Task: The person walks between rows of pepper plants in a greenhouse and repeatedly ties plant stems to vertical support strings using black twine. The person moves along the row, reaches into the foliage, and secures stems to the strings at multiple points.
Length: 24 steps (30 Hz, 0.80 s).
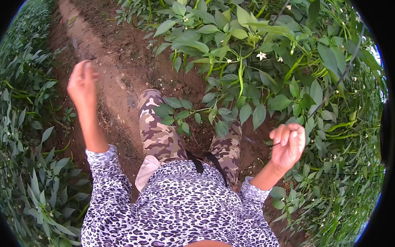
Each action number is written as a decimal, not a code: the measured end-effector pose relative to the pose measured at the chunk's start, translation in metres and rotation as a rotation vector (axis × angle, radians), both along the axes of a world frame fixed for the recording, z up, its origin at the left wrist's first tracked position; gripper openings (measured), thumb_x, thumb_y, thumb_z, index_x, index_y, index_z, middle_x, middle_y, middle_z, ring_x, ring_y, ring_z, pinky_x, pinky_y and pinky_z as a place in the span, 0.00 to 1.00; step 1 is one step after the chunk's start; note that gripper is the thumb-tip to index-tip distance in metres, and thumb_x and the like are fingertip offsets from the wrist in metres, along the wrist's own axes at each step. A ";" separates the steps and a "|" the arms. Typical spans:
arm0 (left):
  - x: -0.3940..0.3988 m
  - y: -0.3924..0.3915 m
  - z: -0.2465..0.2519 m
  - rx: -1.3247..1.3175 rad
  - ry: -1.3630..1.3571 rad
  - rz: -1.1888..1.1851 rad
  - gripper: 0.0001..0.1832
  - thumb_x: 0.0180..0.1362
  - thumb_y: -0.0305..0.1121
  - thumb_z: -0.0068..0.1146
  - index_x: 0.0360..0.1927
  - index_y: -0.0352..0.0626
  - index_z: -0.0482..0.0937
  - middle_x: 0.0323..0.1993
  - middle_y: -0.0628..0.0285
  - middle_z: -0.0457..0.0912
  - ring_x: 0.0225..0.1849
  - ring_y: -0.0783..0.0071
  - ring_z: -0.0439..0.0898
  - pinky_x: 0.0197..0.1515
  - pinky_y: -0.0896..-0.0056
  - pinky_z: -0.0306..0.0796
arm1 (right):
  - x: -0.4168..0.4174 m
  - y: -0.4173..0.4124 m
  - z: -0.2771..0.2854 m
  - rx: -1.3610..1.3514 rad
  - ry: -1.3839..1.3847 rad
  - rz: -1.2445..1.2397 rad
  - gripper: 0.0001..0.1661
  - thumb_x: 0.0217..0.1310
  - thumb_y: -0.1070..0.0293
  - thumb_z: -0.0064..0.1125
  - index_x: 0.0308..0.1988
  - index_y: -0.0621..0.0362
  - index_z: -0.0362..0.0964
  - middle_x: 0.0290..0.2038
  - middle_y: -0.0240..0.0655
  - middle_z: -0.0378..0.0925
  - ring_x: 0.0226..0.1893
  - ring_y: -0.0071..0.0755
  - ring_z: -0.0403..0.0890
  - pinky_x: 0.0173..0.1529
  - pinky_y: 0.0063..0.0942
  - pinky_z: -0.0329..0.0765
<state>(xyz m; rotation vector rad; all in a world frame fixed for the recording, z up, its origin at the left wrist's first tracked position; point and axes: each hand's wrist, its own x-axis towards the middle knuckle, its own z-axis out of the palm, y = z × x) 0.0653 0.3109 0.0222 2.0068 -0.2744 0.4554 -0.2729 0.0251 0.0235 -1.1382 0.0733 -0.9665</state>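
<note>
My left hand [83, 83] is raised over the dirt path, blurred, with its fingers bent together. A small dark shape shows by its fingertips; whether the hand holds it I cannot tell. On the other side my right hand [287, 144] is palm up, fingers curled, beside the pepper plants. From its fingers sticks out a short thin dark strand [271, 145], whose far end blurs away. Between the hands, a leafy branch [184, 114] of a pepper plant hangs across my camouflage trousers [158, 125]. Long green chili peppers [241, 77] and white flowers [261, 55] hang in the foliage ahead.
A bare soil path [101, 61] runs away to the upper left. Another row of pepper plants [22, 84] borders it at left. A thin grey cord [344, 71] slants through the plants at right. Pale cloth [147, 171] hangs at my waist, near a black strap [217, 163].
</note>
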 end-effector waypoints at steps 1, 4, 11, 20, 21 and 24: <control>0.013 0.020 0.000 0.263 -0.277 0.186 0.15 0.58 0.31 0.48 0.49 0.38 0.73 0.42 0.50 0.76 0.37 0.70 0.78 0.40 0.72 0.72 | -0.010 -0.001 0.001 0.009 0.034 -0.041 0.11 0.61 0.69 0.47 0.38 0.67 0.66 0.15 0.32 0.63 0.18 0.31 0.69 0.27 0.31 0.72; -0.023 0.017 0.018 0.172 -0.462 0.428 0.16 0.53 0.25 0.50 0.47 0.36 0.71 0.35 0.56 0.76 0.35 0.68 0.75 0.41 0.70 0.69 | -0.015 0.003 -0.003 -0.047 0.186 -0.116 0.13 0.61 0.70 0.44 0.41 0.69 0.66 0.17 0.37 0.67 0.18 0.33 0.70 0.23 0.27 0.71; -0.114 -0.101 -0.066 0.169 -0.106 -0.948 0.07 0.45 0.20 0.47 0.30 0.36 0.73 0.31 0.51 0.76 0.37 0.53 0.75 0.41 0.61 0.70 | 0.019 0.023 -0.050 0.163 0.410 0.105 0.13 0.63 0.69 0.44 0.40 0.69 0.65 0.28 0.45 0.77 0.25 0.37 0.80 0.27 0.25 0.77; -0.101 -0.186 -0.132 -0.131 1.135 -1.744 0.12 0.54 0.23 0.43 0.41 0.35 0.74 0.36 0.55 0.80 0.40 0.68 0.78 0.43 0.68 0.70 | 0.006 0.040 -0.071 0.263 0.344 0.261 0.11 0.61 0.69 0.47 0.38 0.68 0.67 0.22 0.43 0.75 0.14 0.25 0.72 0.18 0.18 0.70; -0.105 -0.198 -0.120 -0.373 1.272 -1.742 0.12 0.56 0.25 0.45 0.43 0.36 0.74 0.38 0.54 0.79 0.43 0.65 0.77 0.47 0.65 0.69 | -0.002 0.040 -0.068 0.211 0.368 0.291 0.10 0.60 0.70 0.47 0.37 0.68 0.67 0.21 0.43 0.75 0.14 0.25 0.72 0.18 0.18 0.69; -0.114 -0.234 -0.098 -0.645 1.138 -1.777 0.09 0.51 0.22 0.53 0.38 0.36 0.74 0.42 0.54 0.77 0.45 0.63 0.77 0.50 0.63 0.69 | -0.012 0.043 -0.050 0.048 0.456 0.483 0.06 0.58 0.74 0.49 0.34 0.67 0.68 0.21 0.41 0.75 0.14 0.24 0.73 0.18 0.17 0.69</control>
